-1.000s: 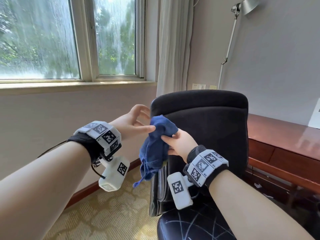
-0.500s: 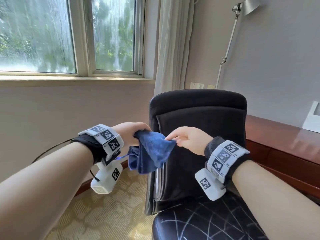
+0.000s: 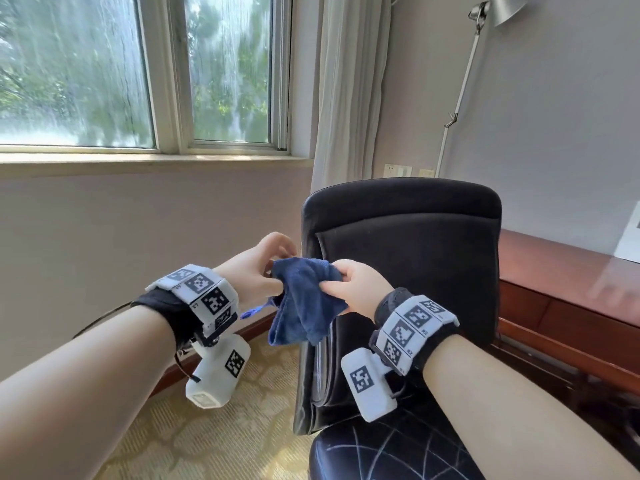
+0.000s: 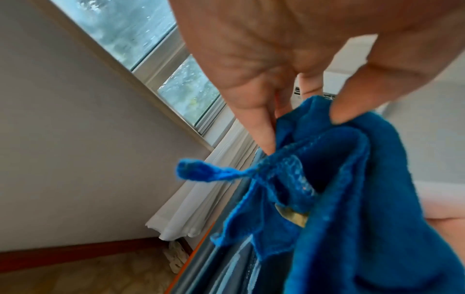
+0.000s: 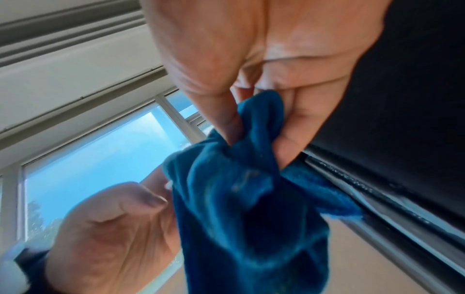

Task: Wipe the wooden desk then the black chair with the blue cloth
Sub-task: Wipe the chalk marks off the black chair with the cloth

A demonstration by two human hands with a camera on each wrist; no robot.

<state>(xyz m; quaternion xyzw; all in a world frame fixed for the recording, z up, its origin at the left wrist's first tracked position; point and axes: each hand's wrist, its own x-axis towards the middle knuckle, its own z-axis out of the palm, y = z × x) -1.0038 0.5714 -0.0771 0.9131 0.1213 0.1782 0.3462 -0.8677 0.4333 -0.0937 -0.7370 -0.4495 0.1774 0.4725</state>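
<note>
The blue cloth (image 3: 304,299) hangs bunched in the air between both hands, just left of the black chair (image 3: 408,271) backrest. My left hand (image 3: 270,271) pinches its left edge between thumb and fingers; a small loop tag (image 4: 201,171) sticks out of the cloth (image 4: 352,189) there. My right hand (image 3: 346,285) pinches the right corner of the cloth (image 5: 241,189) between thumb and forefinger. The wooden desk (image 3: 561,271) runs along the wall behind and right of the chair.
A window (image 3: 138,71) with a sill fills the left wall, and a white curtain (image 3: 346,84) hangs beside it. A floor lamp (image 3: 464,81) stands behind the chair. Patterned carpet (image 3: 214,441) lies below left. The chair seat (image 3: 381,452) is right beneath my right forearm.
My right hand has taken a fresh pinch on the cloth's right corner and the hands have drawn closer together. The cloth now hangs folded between them, slightly higher.
</note>
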